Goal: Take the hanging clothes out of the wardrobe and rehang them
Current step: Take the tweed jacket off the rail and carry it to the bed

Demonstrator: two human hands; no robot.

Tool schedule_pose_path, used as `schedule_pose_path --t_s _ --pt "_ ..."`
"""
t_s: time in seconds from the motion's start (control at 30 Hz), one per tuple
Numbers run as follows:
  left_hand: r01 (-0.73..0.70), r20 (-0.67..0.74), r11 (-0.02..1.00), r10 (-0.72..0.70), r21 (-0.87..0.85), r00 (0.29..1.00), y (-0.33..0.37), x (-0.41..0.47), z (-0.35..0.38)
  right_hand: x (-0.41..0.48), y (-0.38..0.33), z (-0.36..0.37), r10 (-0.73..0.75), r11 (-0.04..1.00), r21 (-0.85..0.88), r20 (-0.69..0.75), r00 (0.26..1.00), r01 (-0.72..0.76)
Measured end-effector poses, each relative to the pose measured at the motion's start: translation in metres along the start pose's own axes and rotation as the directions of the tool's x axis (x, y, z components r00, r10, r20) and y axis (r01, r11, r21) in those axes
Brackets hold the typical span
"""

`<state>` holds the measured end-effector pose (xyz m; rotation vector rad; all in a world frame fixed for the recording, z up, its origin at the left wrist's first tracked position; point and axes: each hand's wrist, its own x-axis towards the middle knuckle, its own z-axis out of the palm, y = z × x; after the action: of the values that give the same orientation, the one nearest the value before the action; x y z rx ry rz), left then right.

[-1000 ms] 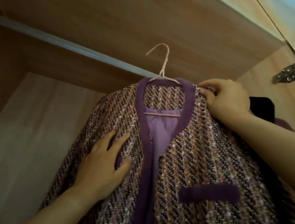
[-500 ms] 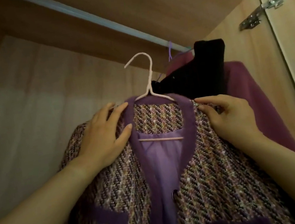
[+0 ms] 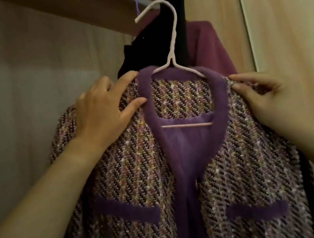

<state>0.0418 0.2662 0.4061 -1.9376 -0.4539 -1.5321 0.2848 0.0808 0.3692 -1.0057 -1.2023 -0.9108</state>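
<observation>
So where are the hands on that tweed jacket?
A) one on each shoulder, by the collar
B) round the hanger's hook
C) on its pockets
A: the left hand rests on one shoulder of the tweed jacket, the right hand pinches the other, both beside the purple collar.

A tweed jacket [image 3: 140,173] in purple, pink and black weave, with fuzzy purple trim at collar, front edge and two pockets, hangs upright on a pink hanger [image 3: 175,57]. The left hand [image 3: 101,111] lies on one shoulder and the right hand [image 3: 262,97] pinches the other. Above and behind the hands hang a black garment [image 3: 150,47] and a plum garment [image 3: 210,47].
</observation>
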Motion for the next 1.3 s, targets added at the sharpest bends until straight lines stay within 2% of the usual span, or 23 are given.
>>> schedule_pose_path --t_s 0.13,0.3,0.5,0.77,0.9,1.03,1.17,1.3 --pt "-0.035 -0.073 0.992 0.027 -0.118 0.997 0.036 -0.014 -0.012 -0.025 -0.017 -0.046 -0.071 0.975 -0.214 -0.022 0.997 0.065" --pt "-0.046 -0.047 0.951 0.033 -0.305 0.998 0.093 -0.037 -0.008 -0.065 -0.033 -0.108 -0.023 0.924 -0.383 -0.019 1.0 0.014" --pt "-0.078 -0.053 0.894 0.061 -0.441 0.997 0.166 -0.048 -0.012 -0.092 -0.056 -0.189 0.065 0.873 -0.482 -0.043 0.997 -0.077" --pt "-0.158 -0.089 0.78 0.131 -0.606 0.987 0.288 -0.038 -0.071 -0.126 -0.114 -0.331 0.057 0.772 -0.622 -0.135 0.989 -0.13" --pt "-0.176 -0.078 0.673 0.173 -0.718 0.982 0.366 -0.048 -0.116 -0.155 -0.162 -0.415 0.074 0.69 -0.705 -0.154 0.985 -0.162" --pt "-0.153 -0.028 0.529 0.237 -0.835 0.971 0.458 -0.083 -0.162 -0.206 -0.207 -0.507 0.158 0.594 -0.761 -0.209 0.965 -0.262" --pt "-0.088 0.027 0.343 0.318 -0.935 0.948 0.561 -0.129 -0.202 -0.262 -0.255 -0.599 0.236 0.442 -0.82 -0.283 0.93 -0.362" --pt "0.006 0.076 0.155 0.448 -0.988 0.891 0.657 -0.171 -0.243 -0.311 -0.31 -0.683 0.303 0.262 -0.854 -0.369 0.878 -0.449"
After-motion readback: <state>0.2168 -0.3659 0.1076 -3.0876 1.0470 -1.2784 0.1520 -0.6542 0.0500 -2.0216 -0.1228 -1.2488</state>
